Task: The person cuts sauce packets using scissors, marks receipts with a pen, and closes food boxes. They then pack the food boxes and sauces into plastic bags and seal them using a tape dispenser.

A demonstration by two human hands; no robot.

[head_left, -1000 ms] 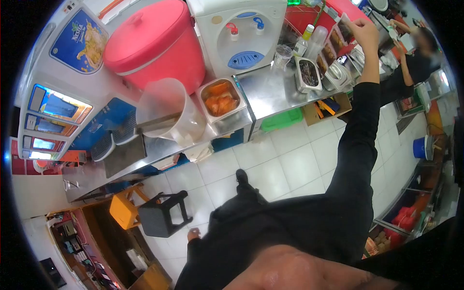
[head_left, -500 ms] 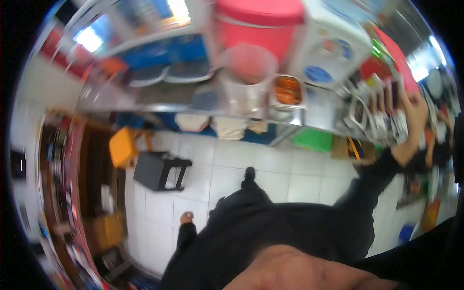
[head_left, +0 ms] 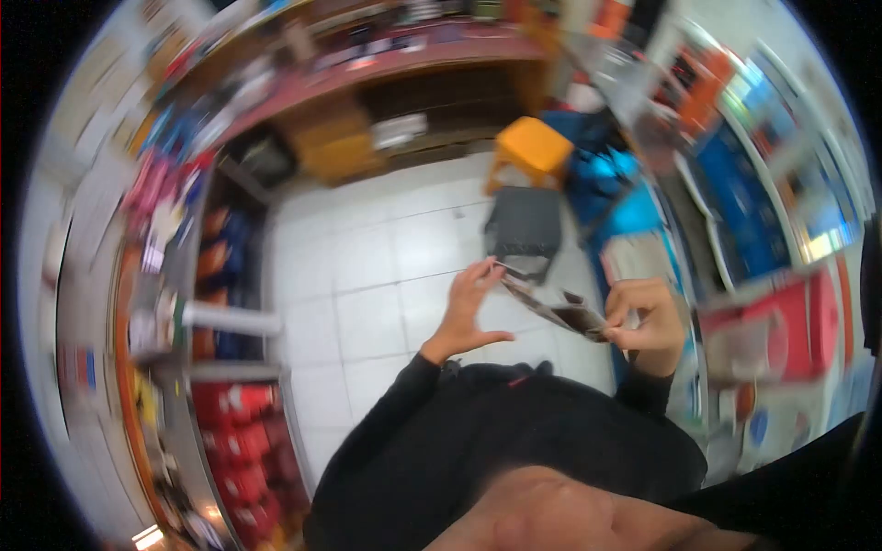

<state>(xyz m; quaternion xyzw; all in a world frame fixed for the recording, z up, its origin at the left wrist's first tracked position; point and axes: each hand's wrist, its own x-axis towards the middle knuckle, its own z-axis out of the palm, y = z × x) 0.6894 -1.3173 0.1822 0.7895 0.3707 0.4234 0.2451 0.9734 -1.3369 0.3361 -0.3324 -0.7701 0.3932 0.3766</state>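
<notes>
In the head view a flat, dark brown and whitish packet (head_left: 574,317), blurred, hangs in front of my body. My right hand (head_left: 646,317) pinches its right end between thumb and fingers. At the packet's upper left end is my left hand (head_left: 473,312), with thumb and fingers spread and its fingertips at or very near the edge; whether they touch is hard to tell. A grey stool (head_left: 524,225) stands on the floor beyond the packet.
An orange stool (head_left: 535,147) is behind the grey one. A long reddish desk (head_left: 331,78) runs across the back. Shelves with red items (head_left: 243,441) stand at left. On the right are the pink container (head_left: 808,321) and the counter.
The view has swung left, away from the counter, towards the desk. My right hand has come from the counter's far end to the front of my body with the packet; my left hand has risen beside it.
</notes>
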